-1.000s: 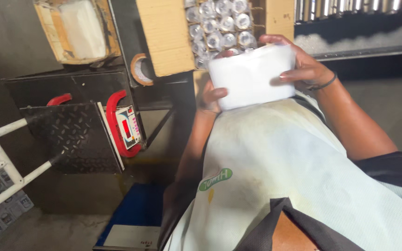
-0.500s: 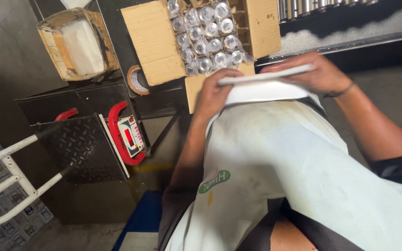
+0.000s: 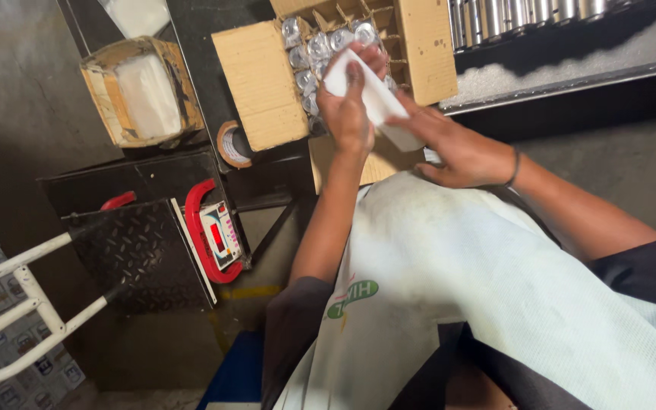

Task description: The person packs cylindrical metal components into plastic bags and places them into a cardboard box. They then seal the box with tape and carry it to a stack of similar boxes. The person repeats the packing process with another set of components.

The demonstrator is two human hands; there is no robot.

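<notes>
Both hands hold a white sheet [image 3: 377, 102] over an open cardboard box [image 3: 328, 68]. The left hand [image 3: 347, 114] is closed on the sheet's upper end, thumb on the top face and fingers curled around the far edge. The right hand [image 3: 461, 148] lies flatter, its fingers spread along the sheet's lower end and pressing on it. The sheet is tilted and covers part of the shiny metal cans [image 3: 316, 49] that stand in the box's divider cells. The box sits on a dark table [image 3: 203, 45], its flaps folded out. A roll of tape [image 3: 231, 144] lies just beside the box, and a smaller carton [image 3: 138, 91] with white contents stands farther off. Below the table stands a platform scale [image 3: 153, 250] with red handles.
</notes>
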